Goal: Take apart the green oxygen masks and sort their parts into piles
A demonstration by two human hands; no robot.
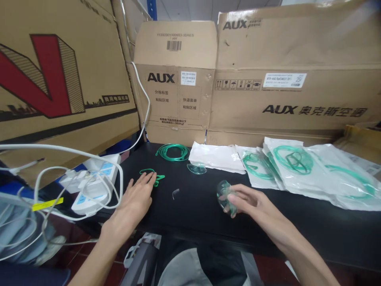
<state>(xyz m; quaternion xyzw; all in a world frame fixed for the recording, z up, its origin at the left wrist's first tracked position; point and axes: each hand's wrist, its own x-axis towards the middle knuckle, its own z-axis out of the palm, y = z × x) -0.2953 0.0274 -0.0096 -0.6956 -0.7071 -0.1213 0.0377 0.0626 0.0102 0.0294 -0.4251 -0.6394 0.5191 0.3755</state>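
My left hand [137, 196] lies palm down on the black table with its fingers spread, the fingertips at a green elastic strap [160, 179]. In my right hand [248, 200] is a clear greenish plastic mask [224, 194], gripped between thumb and fingers above the table. A small clear piece [176, 193] lies between the hands. Farther back are a coil of green tubing [172, 152] and a second clear green part [197, 169], which sits against a white paper packet [217, 156].
Several clear-and-white packets with green tubing [293, 161] cover the right back of the table [190, 214]. White power strips [98, 178] and looping cables crowd the left edge. Large cardboard boxes [175, 95] stand behind and at left.
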